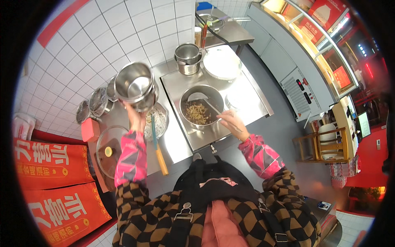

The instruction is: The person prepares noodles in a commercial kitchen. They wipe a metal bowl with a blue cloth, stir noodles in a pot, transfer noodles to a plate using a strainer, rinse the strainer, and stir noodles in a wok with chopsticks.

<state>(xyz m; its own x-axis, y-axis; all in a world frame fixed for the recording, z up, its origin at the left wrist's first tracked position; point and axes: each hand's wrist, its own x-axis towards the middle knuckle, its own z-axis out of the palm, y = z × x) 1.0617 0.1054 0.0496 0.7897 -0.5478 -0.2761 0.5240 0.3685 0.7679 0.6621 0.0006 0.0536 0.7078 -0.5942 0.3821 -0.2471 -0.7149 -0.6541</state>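
Observation:
My left hand (136,117) grips a shiny steel pot (133,78) by its lower side and holds it tilted, its open mouth facing me; the inside looks bare. Beneath it, partly hidden, lies a pan of white noodles (158,122). A long tool with a wooden handle (161,159) and a blue-green shaft rests across that pan. In my right hand (233,122) is the handle of a metal ladle (197,97). The ladle's head is inside a steel pot (202,126) on the cooktop, among yellowish shreds (197,113) and dark liquid.
Stacked steel pots (187,58) and a large bright white pan (222,63) stand behind the cooking pot. At left are a glass lid (111,151), a pink box (90,129) and film-covered containers (100,100). A tiled wall (108,34) bounds the back.

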